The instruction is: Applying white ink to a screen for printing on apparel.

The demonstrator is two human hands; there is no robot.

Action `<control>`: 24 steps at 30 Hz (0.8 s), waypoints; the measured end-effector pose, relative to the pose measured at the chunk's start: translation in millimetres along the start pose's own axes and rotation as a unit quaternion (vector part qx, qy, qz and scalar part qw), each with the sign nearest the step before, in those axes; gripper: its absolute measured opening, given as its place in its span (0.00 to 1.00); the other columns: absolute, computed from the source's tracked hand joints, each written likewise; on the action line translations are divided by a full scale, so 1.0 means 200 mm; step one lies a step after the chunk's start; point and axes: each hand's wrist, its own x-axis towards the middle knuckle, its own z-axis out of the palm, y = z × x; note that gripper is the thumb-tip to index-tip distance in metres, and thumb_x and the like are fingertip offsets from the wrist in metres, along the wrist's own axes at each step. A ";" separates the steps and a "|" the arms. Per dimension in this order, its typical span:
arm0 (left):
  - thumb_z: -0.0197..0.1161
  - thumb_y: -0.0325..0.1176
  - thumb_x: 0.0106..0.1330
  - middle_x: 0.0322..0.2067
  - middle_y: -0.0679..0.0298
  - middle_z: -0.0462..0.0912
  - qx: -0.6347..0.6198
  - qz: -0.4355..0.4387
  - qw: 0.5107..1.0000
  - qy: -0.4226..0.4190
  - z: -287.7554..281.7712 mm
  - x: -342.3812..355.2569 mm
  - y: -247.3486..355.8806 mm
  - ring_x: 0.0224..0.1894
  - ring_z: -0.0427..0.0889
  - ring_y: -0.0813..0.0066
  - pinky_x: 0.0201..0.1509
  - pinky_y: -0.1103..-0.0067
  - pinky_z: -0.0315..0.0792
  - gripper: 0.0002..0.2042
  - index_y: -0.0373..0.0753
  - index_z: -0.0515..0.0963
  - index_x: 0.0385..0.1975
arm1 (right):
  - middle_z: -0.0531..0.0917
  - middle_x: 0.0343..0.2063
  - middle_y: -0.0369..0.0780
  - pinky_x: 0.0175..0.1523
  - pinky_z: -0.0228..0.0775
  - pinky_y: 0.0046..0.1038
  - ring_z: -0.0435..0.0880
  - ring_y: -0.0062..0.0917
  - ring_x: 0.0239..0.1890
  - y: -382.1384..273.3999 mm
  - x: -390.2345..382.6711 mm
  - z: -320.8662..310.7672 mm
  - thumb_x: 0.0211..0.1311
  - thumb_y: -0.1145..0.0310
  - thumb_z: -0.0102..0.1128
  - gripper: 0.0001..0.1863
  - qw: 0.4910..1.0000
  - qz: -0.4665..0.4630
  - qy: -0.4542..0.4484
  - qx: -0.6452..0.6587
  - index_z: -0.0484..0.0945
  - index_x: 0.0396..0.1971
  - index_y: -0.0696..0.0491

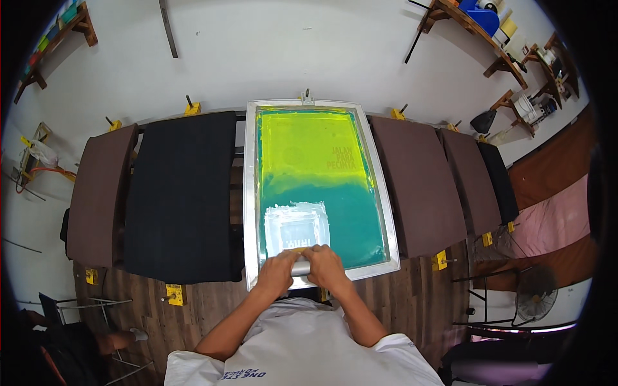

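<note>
An aluminium-framed printing screen (pixel 390 206) lies in the middle, its mesh yellow-green at the far half and teal at the near half, with faint lettering. A whitish ink patch (pixel 293 219) covers part of the near left area. At the near edge, my left hand (pixel 275 273) and my right hand (pixel 327 270) are closed around a squeegee (pixel 300 269) with a silver bar, side by side over the lower end of that patch.
Fabric-covered boards flank the screen: black (pixel 177 193) and brown (pixel 418 186), with yellow clamps (pixel 176 294) at their ends. Shelves (pixel 470 26) line the white wall. A fan (pixel 534 293) stands right. A seated person's leg (pixel 116 341) shows at lower left.
</note>
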 end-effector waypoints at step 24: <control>0.69 0.23 0.48 0.44 0.51 0.81 0.049 0.061 0.995 0.057 0.06 -0.10 0.00 0.43 0.82 0.49 0.46 0.62 0.75 0.21 0.35 0.77 0.45 | 0.82 0.39 0.44 0.46 0.83 0.36 0.85 0.29 0.44 0.20 -0.73 0.36 0.69 0.57 0.59 0.16 0.616 0.387 0.092 0.680 0.75 0.42 0.56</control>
